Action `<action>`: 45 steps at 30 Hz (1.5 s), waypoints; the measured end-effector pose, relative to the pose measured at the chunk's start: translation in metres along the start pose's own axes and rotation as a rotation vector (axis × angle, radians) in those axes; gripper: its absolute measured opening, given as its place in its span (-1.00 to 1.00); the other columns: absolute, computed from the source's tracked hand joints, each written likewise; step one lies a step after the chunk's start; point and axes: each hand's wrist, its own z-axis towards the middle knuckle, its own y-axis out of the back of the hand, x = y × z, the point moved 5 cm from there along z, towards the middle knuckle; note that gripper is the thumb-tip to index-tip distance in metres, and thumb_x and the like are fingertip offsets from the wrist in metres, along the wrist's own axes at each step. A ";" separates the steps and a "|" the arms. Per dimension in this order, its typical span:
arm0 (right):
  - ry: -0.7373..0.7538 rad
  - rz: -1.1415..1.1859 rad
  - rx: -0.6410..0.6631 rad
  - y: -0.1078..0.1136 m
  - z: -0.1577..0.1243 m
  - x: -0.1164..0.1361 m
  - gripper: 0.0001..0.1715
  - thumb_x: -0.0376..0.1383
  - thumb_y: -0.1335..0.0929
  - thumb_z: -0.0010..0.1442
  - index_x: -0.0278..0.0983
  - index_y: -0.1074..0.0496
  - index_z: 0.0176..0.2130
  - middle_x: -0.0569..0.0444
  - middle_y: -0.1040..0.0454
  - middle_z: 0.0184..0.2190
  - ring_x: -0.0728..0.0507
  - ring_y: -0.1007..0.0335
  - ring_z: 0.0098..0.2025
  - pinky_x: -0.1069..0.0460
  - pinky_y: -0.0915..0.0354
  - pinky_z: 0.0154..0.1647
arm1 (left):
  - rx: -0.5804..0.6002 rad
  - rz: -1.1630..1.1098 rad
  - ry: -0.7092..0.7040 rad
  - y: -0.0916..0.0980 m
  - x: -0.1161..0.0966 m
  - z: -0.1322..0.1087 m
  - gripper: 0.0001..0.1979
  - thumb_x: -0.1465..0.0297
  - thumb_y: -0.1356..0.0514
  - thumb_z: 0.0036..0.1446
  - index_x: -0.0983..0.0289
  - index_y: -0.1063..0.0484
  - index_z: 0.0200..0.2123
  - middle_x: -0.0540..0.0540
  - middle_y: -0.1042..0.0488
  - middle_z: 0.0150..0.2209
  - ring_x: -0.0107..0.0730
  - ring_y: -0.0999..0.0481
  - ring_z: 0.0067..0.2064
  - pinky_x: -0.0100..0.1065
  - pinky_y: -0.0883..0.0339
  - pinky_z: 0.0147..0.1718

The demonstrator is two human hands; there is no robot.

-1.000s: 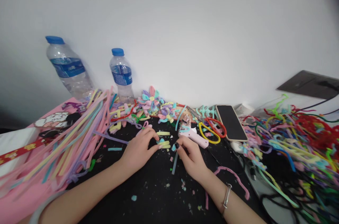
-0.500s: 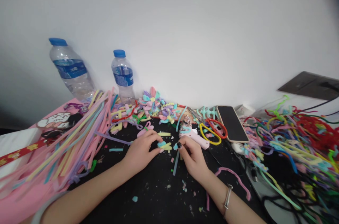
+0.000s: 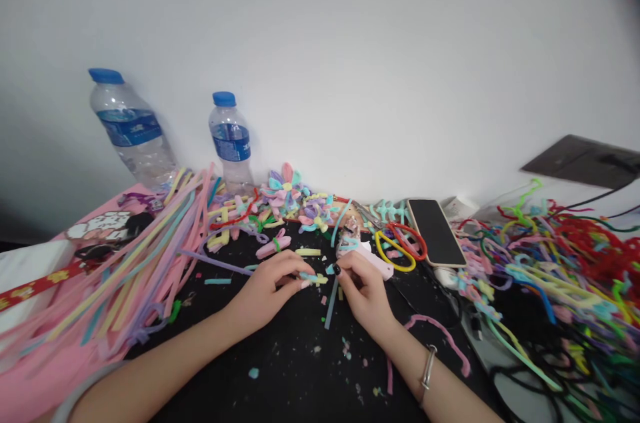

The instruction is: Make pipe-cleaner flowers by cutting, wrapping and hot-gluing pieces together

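The left hand [image 3: 270, 286] pinches a blue-and-yellow fuzzy piece [image 3: 317, 279] between its fingers; near those fingers, the right hand [image 3: 363, 284] pinches 1 small blue bit [image 3: 330, 269]. Light grips, with the left steady, should avoid crushing the soft pile.

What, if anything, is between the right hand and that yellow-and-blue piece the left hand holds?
Nothing visible: just a small gap separates the yellow-and-blue piece from the small blue bit in the right hand. The greyish strip lies nearer the wearer.

Craft workspace: pipe cleaners [image 3: 150, 256] heaped, glue gun [image 3: 373, 261], scissors [image 3: 393, 251].
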 end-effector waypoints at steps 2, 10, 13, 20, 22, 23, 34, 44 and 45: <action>-0.005 0.015 0.003 0.000 0.000 -0.001 -0.80 -0.33 -0.25 0.27 -0.25 -0.35 -0.41 0.11 -0.32 -0.49 -0.07 -0.21 -0.44 0.04 -0.12 -0.42 | 0.013 -0.031 0.016 0.000 0.000 -0.001 -0.84 0.47 -0.14 0.16 0.22 -0.52 -0.25 0.07 -0.42 -0.20 -0.33 -0.45 -0.16 -0.43 -0.34 -0.29; -0.064 0.075 0.018 -0.003 0.000 -0.003 -0.84 -0.32 -0.29 0.23 -0.25 -0.38 -0.40 0.13 -0.31 -0.50 -0.03 -0.16 -0.50 0.06 -0.10 -0.50 | 0.037 -0.103 0.171 -0.003 0.001 -0.001 -0.89 0.44 -0.18 0.06 0.26 -0.44 -0.28 0.02 -0.47 -0.32 -0.37 -0.45 -0.29 -0.41 -0.35 -0.31; -0.086 0.099 0.041 -0.004 0.000 -0.004 -0.86 -0.32 -0.30 0.21 -0.25 -0.38 -0.40 0.13 -0.31 -0.49 -0.02 -0.15 -0.51 0.06 -0.10 -0.51 | 0.035 -0.135 0.183 -0.004 0.001 -0.001 -0.92 0.45 -0.18 0.05 0.26 -0.39 -0.31 -0.02 -0.45 -0.36 -0.40 -0.45 -0.32 -0.41 -0.34 -0.32; -0.133 0.168 0.073 -0.007 -0.001 -0.005 -0.91 -0.33 -0.31 0.19 -0.26 -0.40 -0.37 0.15 -0.28 -0.50 -0.01 -0.14 -0.52 0.07 -0.11 -0.52 | 0.023 -0.107 0.161 -0.002 0.001 -0.002 -0.93 0.47 -0.16 0.05 0.24 -0.39 -0.33 -0.02 -0.46 -0.35 -0.40 -0.45 -0.32 -0.41 -0.35 -0.33; -0.139 0.168 0.080 -0.007 -0.001 -0.006 -0.92 -0.34 -0.31 0.18 -0.26 -0.40 -0.36 0.15 -0.28 -0.50 -0.01 -0.15 -0.51 0.07 -0.11 -0.51 | 0.018 -0.104 0.159 -0.002 0.001 -0.002 -0.92 0.48 -0.15 0.05 0.25 -0.39 -0.33 -0.01 -0.46 -0.35 -0.40 -0.45 -0.32 -0.41 -0.35 -0.32; -0.139 0.164 0.081 -0.007 -0.001 -0.006 -0.92 -0.34 -0.31 0.18 -0.26 -0.40 -0.36 0.15 -0.28 -0.50 -0.02 -0.15 -0.51 0.07 -0.11 -0.51 | 0.016 -0.104 0.158 -0.002 0.001 -0.002 -0.92 0.48 -0.15 0.05 0.25 -0.39 -0.33 -0.01 -0.46 -0.36 -0.40 -0.45 -0.32 -0.41 -0.35 -0.32; -0.132 0.143 0.096 -0.007 0.000 -0.006 -0.91 -0.35 -0.30 0.18 -0.26 -0.40 -0.35 0.15 -0.29 -0.49 -0.02 -0.16 -0.50 0.08 -0.12 -0.49 | 0.005 -0.135 0.173 -0.002 0.002 -0.002 -0.93 0.46 -0.16 0.05 0.26 -0.39 -0.33 -0.01 -0.45 -0.38 -0.39 -0.46 -0.33 -0.39 -0.37 -0.32; -0.125 0.125 0.131 -0.008 0.000 -0.001 -0.90 -0.36 -0.30 0.19 -0.26 -0.41 -0.36 0.16 -0.27 -0.51 -0.02 -0.14 -0.50 0.08 -0.09 -0.49 | -0.002 -0.109 0.190 0.000 0.006 -0.002 -0.87 0.42 -0.20 0.05 0.25 -0.46 -0.28 0.01 -0.50 -0.36 -0.36 -0.49 -0.31 -0.39 -0.39 -0.32; -0.127 0.132 0.131 -0.008 0.000 -0.001 -0.90 -0.35 -0.30 0.19 -0.26 -0.41 -0.36 0.16 -0.27 -0.51 -0.02 -0.14 -0.50 0.08 -0.09 -0.49 | -0.002 -0.108 0.193 0.000 0.007 -0.002 -0.87 0.41 -0.20 0.05 0.25 -0.46 -0.28 0.01 -0.50 -0.37 -0.36 -0.49 -0.31 -0.39 -0.39 -0.32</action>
